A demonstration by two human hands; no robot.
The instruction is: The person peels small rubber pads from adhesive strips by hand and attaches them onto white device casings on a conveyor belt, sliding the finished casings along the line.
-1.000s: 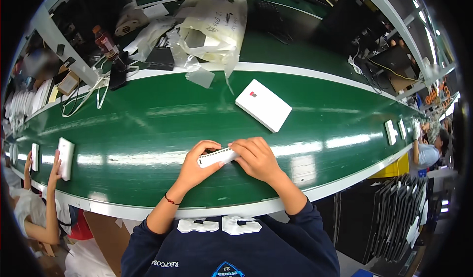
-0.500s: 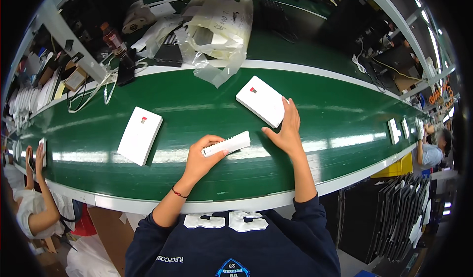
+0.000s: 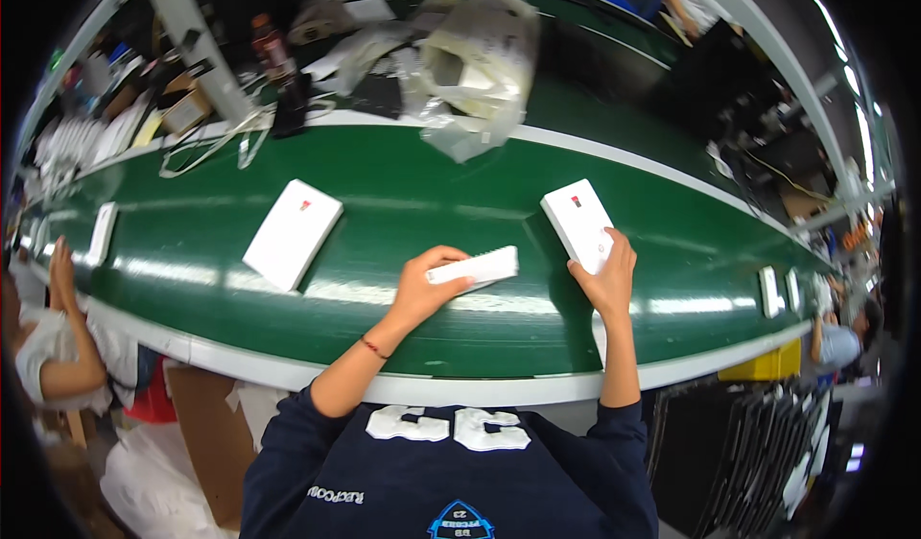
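My left hand [image 3: 422, 290] is closed on a slim white plastic device [image 3: 489, 267] with a row of ridges along its far edge. It is held over the green belt, tilted slightly up to the right. My right hand [image 3: 612, 275] grips the near end of a flat white box [image 3: 576, 211], thumb on the left side and fingers on the right. A small red mark shows near the far end of that box. To the left, a similar white box [image 3: 294, 234] lies on the belt [image 3: 384, 184], touched by neither hand.
Plastic bags [image 3: 480, 59] and a bottle [image 3: 271, 45] stand beyond the belt's white far edge. More white boxes lie at far left [image 3: 103, 234] and far right [image 3: 769, 292]. A co-worker's hands [image 3: 61, 275] are at the left. Black panels [image 3: 729, 453] stand below right.
My right hand has closed on the white box and turned it more lengthwise to me. The view has shifted. The far-left box now lies apart from the co-worker's hands.
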